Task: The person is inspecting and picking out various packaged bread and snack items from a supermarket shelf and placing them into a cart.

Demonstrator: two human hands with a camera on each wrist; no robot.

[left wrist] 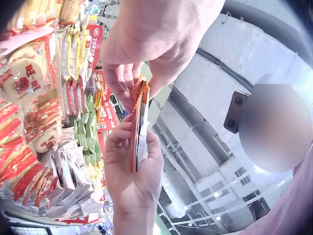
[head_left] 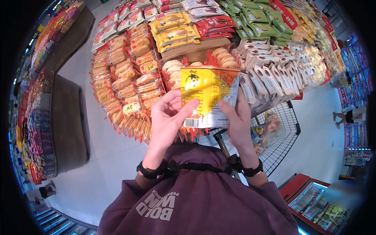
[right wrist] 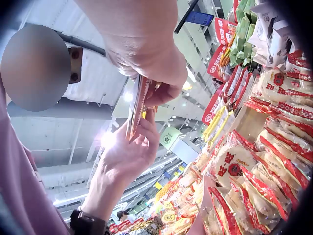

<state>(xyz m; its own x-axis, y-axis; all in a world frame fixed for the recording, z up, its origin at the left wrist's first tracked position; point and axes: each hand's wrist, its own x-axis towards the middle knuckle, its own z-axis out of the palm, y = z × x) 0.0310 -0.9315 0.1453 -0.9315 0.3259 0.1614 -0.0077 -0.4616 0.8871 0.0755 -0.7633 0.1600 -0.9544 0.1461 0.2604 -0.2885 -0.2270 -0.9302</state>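
Note:
A flat snack packet, printed yellow, orange and white with small text and a barcode, is held up in front of the chest. My left hand pinches its left edge, the thumb lying over the printed face. On the other side my right hand grips the right edge, its thumb also on the face and its fingers behind. Seen edge-on in the left wrist view, the packet looks thin, with both hands on it. The right wrist view likewise shows its narrow jagged edge between the hands.
Just beyond the hands stands a round display heaped with wrapped rice crackers, yellow packs, green packs and white packs. A wire shopping cart holding bagged goods is at the right. Further shelves stand left across the floor.

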